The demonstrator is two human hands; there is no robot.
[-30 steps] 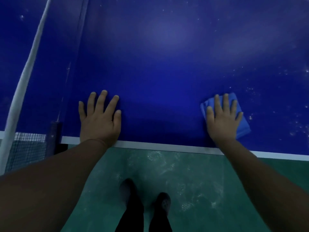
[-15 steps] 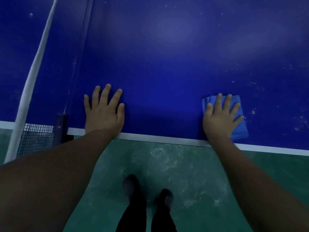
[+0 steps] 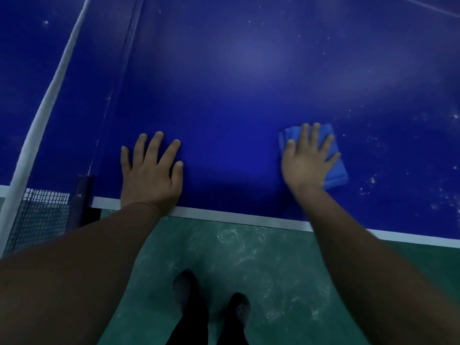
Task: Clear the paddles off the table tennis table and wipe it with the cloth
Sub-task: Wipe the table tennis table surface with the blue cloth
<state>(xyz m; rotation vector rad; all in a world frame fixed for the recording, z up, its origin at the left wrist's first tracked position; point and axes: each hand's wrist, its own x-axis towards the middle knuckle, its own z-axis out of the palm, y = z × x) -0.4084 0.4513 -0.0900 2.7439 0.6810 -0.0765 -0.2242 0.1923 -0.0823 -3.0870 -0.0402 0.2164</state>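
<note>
Right hand (image 3: 307, 163) lies flat, fingers spread, pressing the folded cloth (image 3: 333, 170) onto the worktop (image 3: 249, 95) near its edge; dusty specks lie rightward. Left hand (image 3: 150, 173) braces flat.

1. The table tennis table (image 3: 249, 83) has a dark blue top with a white line along its near edge.
2. White specks dot its right part.
3. A folded blue cloth (image 3: 334, 170) lies flat near that edge, under the right hand (image 3: 307, 160).
4. The left hand (image 3: 150, 170) rests flat on the top, fingers spread, beside the net (image 3: 37, 210).
</note>
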